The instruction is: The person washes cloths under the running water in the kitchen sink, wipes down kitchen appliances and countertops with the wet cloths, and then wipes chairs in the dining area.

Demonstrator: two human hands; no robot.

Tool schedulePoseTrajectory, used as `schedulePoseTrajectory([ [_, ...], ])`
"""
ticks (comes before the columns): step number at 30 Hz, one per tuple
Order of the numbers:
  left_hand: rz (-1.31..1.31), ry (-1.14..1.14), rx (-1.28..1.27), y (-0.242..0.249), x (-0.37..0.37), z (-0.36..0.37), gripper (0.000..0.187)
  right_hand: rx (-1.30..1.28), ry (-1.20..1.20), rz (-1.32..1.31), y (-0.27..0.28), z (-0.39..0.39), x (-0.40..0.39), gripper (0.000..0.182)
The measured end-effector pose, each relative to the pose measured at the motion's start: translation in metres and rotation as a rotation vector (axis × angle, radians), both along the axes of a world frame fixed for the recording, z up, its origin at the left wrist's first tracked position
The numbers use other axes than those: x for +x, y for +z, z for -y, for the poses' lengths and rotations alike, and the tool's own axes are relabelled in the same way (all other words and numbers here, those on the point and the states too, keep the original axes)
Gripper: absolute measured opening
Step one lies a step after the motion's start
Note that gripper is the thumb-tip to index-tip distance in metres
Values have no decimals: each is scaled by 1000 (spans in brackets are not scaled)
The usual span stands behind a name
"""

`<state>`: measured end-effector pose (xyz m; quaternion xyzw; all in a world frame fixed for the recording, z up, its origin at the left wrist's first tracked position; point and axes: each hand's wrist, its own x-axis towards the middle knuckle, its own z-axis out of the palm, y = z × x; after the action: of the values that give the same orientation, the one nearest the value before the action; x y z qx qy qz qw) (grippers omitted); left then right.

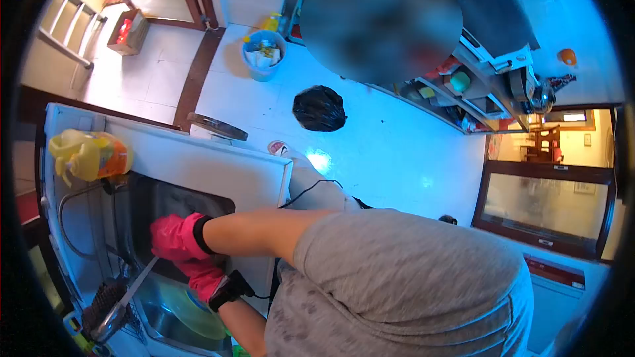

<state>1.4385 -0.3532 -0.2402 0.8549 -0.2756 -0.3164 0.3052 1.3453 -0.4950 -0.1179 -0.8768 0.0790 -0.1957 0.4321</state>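
Note:
Both my hands wear pink gloves and meet over the dark sink basin [149, 208]. My right hand [177, 235], with a black band at its wrist, looks closed and bunched; what it grips is hidden. Just below it in view is my left hand [202, 274], with a black device [229, 289] strapped at the wrist; its fingers are hidden. A long metal faucet spout [140, 282] reaches up close to the gloves. Below my left hand, a translucent greenish bowl [188, 311] sits in the second basin.
A yellow jug [92, 155] stands on the sink counter [198, 152], near a looped hose. A black bag [319, 108] and a filled bin [263, 59] are on the floor. Shelves [463, 102] line the far wall; a blurred patch covers part of them.

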Motion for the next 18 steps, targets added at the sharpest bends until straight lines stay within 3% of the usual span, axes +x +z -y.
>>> schedulePoseTrajectory([
  [8,29,-83,54,2,-5,8,42,8,-70,-24,-22,20,-11,26],
  [11,-83,-64,-41,15,-7,21,42,-2,-89,-55,-40,30,-11,24],
  [12,-192,-12,-149,29,-10,30,42,-20,-102,-97,-51,36,-11,23],
  [13,-371,141,-317,74,-38,52,43,-69,-100,-184,-65,42,-8,23],
  [14,-529,273,-326,73,-33,44,46,-152,-84,-298,-78,48,-6,23],
  [15,-346,281,-244,88,-27,50,49,-235,-57,-384,-87,59,-8,22],
  [16,-192,322,-148,73,-8,40,52,-83,-176,-66,-109,58,-7,19],
  [17,-216,280,-246,56,5,31,55,-155,-65,72,-99,65,-17,20],
  [18,-451,139,-459,77,-4,43,60,361,-35,-249,-72,71,-9,21],
])
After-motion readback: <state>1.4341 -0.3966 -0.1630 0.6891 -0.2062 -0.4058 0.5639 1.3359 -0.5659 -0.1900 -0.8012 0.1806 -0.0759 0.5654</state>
